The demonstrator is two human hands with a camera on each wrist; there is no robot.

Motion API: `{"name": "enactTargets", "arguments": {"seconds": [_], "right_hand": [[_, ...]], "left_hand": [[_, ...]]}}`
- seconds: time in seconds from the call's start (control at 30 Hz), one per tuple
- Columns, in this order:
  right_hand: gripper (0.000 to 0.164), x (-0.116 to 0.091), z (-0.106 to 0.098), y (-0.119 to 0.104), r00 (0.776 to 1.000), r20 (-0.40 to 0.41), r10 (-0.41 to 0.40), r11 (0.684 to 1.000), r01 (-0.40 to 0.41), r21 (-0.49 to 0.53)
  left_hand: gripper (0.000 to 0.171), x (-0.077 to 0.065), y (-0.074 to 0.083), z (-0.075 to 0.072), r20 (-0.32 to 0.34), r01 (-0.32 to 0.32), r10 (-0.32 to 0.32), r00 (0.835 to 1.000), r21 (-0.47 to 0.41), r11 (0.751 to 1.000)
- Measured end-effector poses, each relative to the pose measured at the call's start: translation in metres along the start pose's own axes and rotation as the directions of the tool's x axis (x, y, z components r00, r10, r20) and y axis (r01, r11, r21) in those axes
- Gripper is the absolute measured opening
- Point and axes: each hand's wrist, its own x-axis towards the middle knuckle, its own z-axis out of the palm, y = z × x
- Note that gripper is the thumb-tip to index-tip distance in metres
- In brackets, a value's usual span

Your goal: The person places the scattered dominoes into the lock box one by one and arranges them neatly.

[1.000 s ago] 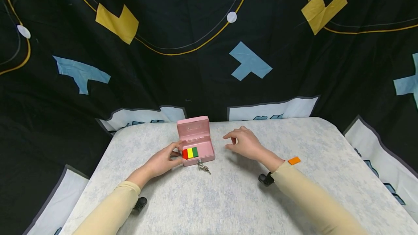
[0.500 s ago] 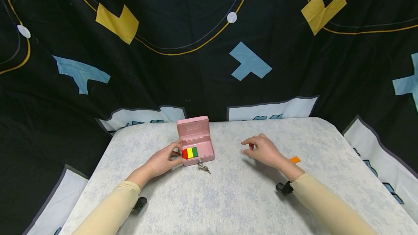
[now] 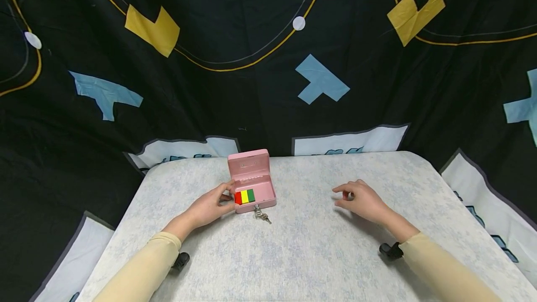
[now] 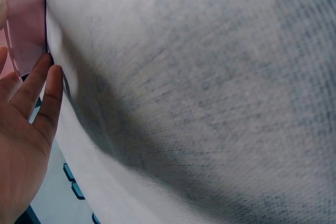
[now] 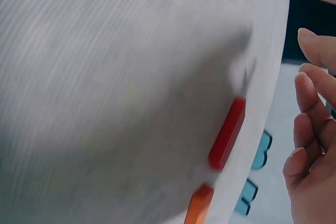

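Black cloth (image 3: 243, 101) backs the mottled table (image 3: 302, 255) (left grip (image 3: 209, 206) holding pink box (image 3: 264, 191), right grip (image 3: 364, 202) loosely curled, empty).

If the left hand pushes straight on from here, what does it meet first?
The open pink box. The left hand has its fingertips at the box's left side, probably touching, though exact contact is unclear.

Leftward from the right hand (image 3: 367, 203), the bench (image 3: 302, 241) gives passage to the box (image 3: 264, 191). The left hand (image 3: 206, 208) bars its left side; past that hand stands the raised lid (image 3: 250, 165), and to its right lie keys (image 3: 264, 216). A red block (image 5: 227, 135) and an orange block (image 5: 199, 205) lie near the right hand.
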Motion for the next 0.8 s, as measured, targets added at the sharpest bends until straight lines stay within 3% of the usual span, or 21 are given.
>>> {"name": "enactTargets", "arguments": {"seconds": [0.37, 0.8], "right_hand": [[0.040, -0.017, -0.020, 0.024, 0.999, -0.002, 0.053, 0.998, -0.053, -0.037], [0.044, -0.023, -0.032, 0.041, 0.995, 0.088, 0.042, 0.998, -0.037, -0.055]], "left_hand": [[0.037, 0.000, -0.001, 0.001, -0.009, 0.002, -0.002, 1.000, 0.006, 1.000], [0.037, -0.001, 0.001, 0.001, -0.010, -0.003, 0.003, 1.000, 0.002, 1.000]]}}
